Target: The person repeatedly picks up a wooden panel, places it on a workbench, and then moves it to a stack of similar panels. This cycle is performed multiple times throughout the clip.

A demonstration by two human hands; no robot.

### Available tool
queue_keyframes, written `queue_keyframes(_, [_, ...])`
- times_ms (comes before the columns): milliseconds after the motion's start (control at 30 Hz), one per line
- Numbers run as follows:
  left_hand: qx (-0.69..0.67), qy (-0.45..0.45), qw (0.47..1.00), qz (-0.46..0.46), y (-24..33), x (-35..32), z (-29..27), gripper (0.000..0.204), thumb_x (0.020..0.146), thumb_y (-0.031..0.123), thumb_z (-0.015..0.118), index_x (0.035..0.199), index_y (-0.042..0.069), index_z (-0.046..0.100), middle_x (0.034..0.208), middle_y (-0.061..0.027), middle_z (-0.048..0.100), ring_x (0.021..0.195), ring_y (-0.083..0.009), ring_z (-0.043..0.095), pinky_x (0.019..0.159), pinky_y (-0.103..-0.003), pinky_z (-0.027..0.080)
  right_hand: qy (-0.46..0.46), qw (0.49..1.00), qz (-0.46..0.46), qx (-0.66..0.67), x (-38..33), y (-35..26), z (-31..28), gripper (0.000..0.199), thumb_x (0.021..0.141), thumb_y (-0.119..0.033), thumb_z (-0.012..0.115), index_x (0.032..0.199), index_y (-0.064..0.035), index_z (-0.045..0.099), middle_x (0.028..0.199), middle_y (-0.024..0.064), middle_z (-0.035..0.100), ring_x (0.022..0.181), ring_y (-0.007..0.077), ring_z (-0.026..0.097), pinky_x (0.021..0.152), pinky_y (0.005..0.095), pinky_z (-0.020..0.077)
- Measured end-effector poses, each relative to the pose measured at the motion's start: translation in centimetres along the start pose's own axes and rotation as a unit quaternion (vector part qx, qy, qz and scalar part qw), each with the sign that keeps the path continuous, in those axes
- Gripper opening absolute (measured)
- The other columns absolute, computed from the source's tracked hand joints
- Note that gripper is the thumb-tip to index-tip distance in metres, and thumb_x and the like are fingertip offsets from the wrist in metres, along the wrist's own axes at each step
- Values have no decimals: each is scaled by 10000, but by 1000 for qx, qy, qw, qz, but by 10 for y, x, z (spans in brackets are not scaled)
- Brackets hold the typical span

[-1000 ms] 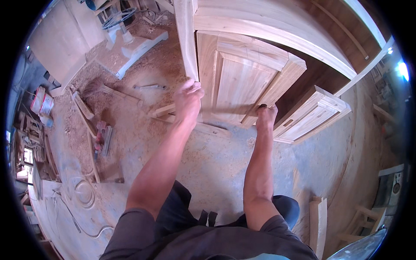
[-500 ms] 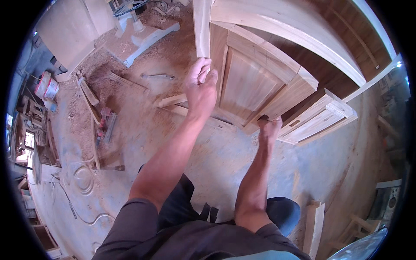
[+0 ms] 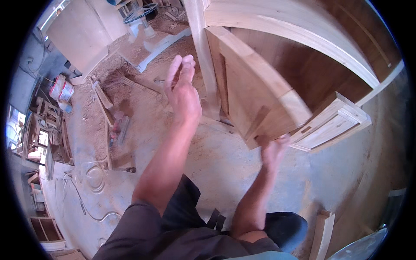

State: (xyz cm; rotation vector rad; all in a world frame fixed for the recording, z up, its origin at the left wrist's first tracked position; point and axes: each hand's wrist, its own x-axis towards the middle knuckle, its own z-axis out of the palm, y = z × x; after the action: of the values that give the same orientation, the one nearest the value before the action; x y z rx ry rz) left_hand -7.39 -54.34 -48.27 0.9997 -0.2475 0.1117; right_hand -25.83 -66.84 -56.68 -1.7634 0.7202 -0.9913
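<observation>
Head view, right hand under wooden door

Pale wooden door panel, dark grey trousers (dusty tan floor).

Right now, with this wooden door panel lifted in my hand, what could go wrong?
The right hand seems to carry the wooden door panel alone by its lower corner, while the left hand is raised, open and off it, so the panel could tip or slip. Swinging it could knock the upright post or the smaller panelled door. Sawdust and loose offcuts on the floor could cause a stumble.
</observation>
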Motion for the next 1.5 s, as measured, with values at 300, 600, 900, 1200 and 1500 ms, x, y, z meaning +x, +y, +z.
queue_keyframes(300, [52,0,997,-64,16,-27,-47,404,937,29,608,1314,-63,494,1156,-148,650,1056,-202,635,968,-326,494,-129,987,-12,-100,23,31,-38,230,790,-142,651,952,16,692,938,141,680,797,250,645,653,366,537])
queue_keyframes(600, [131,153,928,-312,90,-70,-104,551,943,122,605,1415,-81,407,1197,-132,633,1117,-183,583,1016,-313,418,-96,942,292,-134,-82,-48,-55,279,620,-6,665,898,20,681,886,69,651,797,198,630,740,345,524])
queue_keyframes(900, [72,235,845,-474,163,-207,-143,841,911,356,656,1509,-54,231,1530,-180,370,1397,-257,373,1167,-363,238,-290,861,385,-166,-40,-264,-26,278,573,-66,698,830,39,681,755,55,665,670,151,607,651,321,492])
queue_keyframes(1200, [-51,77,850,-518,416,-64,-202,766,780,397,791,1367,-10,515,1311,-73,585,1225,-175,513,1072,-342,362,-532,765,348,101,64,-502,192,545,661,22,729,1175,55,549,1014,94,624,845,179,618,754,312,517])
queue_keyframes(1500, [122,121,905,-388,550,234,-190,505,869,235,663,1275,-43,550,1144,-120,656,1001,-185,629,905,-327,497,-583,621,508,128,-20,-529,274,569,959,-223,511,1468,-50,327,1382,133,489,1204,250,551,1002,385,478])
